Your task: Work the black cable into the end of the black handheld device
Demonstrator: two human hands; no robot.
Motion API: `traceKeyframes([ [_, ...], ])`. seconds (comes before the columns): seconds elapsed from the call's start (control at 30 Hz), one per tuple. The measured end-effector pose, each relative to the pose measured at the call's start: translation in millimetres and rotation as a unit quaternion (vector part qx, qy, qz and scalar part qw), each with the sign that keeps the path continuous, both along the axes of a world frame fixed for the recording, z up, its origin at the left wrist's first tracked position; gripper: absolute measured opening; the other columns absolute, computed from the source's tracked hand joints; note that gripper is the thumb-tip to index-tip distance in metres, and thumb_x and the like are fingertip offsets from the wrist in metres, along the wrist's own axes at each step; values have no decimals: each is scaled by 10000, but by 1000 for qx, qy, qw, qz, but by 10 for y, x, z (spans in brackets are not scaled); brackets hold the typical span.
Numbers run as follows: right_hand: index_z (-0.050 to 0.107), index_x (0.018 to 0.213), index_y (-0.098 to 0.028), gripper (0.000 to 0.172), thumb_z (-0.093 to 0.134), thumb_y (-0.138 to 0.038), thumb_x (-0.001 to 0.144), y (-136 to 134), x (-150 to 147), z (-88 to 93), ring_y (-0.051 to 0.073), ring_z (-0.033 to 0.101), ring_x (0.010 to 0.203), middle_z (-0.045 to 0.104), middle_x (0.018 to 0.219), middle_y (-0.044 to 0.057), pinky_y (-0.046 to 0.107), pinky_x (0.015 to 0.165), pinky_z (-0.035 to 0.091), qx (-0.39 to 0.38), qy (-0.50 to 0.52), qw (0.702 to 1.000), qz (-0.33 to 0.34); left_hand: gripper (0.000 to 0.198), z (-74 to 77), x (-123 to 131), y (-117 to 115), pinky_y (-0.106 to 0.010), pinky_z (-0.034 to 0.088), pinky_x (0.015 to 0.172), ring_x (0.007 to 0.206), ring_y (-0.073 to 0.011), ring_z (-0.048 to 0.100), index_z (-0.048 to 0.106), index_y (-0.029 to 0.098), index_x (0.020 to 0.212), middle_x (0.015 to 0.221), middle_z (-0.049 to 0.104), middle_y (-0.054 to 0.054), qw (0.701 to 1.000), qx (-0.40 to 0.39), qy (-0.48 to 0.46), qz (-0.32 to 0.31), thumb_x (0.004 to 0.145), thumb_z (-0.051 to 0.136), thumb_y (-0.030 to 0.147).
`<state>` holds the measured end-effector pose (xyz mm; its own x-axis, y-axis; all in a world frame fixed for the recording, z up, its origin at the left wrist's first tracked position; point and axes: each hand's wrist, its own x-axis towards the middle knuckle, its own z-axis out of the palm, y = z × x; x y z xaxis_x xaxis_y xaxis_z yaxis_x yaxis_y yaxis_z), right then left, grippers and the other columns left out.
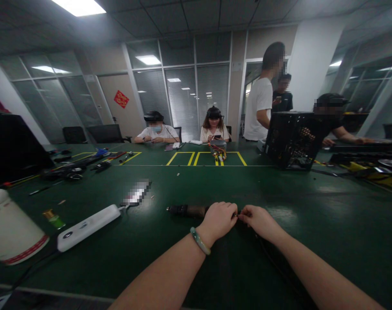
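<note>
My left hand [219, 220], with a green bracelet on the wrist, is closed in a pinch on the green table [183, 181]. My right hand [258, 219] is pinched too, its fingertips meeting the left's around something small that I cannot make out. A dark, brownish tool [187, 210] lies just behind my left hand, partly hidden by it. A dark cable [270, 258] runs under my right forearm.
A white power strip [87, 226] and a white container [8, 230] lie at the left, with a small spool [54, 218]. A black computer case [291, 140] stands at the right. Several people sit or stand at the far side. Tools litter the far left.
</note>
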<state>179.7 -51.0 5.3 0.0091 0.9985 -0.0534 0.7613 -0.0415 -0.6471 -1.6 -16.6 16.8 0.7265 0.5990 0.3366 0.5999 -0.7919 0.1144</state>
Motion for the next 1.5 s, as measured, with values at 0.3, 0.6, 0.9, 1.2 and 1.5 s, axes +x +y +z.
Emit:
traceKeyframes([
  [0.3, 641, 861, -185, 186, 533, -336, 866, -3, -59, -17, 123, 571, 522, 628, 660, 13, 188, 405, 368, -5, 11, 1000, -18, 61, -40, 9, 20, -301, 422, 758, 846, -169, 568, 543, 204, 871, 882, 617, -3, 1000, 15, 11, 2, 887, 540, 263],
  [0.6, 562, 958, -201, 137, 581, -263, 837, 73, -13, -176, 117, 605, 610, 667, 787, -4, 210, 535, 445, 37, 108, 993, 15, 94, -46, 19, 19, -317, 439, 776, 872, -178, 570, 541, 207, 964, 929, 615, -7, 1000, 25, 12, -3, 890, 539, 264],
  [0.9, 522, 1079, -199, 235, 545, -311, 874, 86, -59, -145, 127, 602, 605, 652, 716, -22, 220, 536, 425, 35, 76, 996, 16, 69, -52, 2, 45, -316, 436, 787, 872, -175, 576, 558, 202, 928, 922, 621, -10, 1000, 8, -7, -14, 885, 541, 252],
  [1.2, 559, 1099, -185, 259, 544, -309, 872, 87, -59, -139, 128, 614, 622, 671, 761, 7, 207, 517, 423, 23, 75, 997, 20, 166, -79, 6, 55, -321, 441, 787, 867, -183, 582, 542, 213, 985, 913, 620, -4, 1000, -15, -14, 11, 847, 610, 276],
  [1.5, 603, 1127, -168, 277, 461, -173, 889, 113, -97, 10, 157, 657, 731, 709, 871, 55, 232, 628, 452, 15, -24, 998, 54, 143, -58, 7, 53, -319, 437, 808, 930, -190, 562, 552, 196, 932, 967, 601, -24, 999, -33, -24, -1, 831, 630, 262],
])
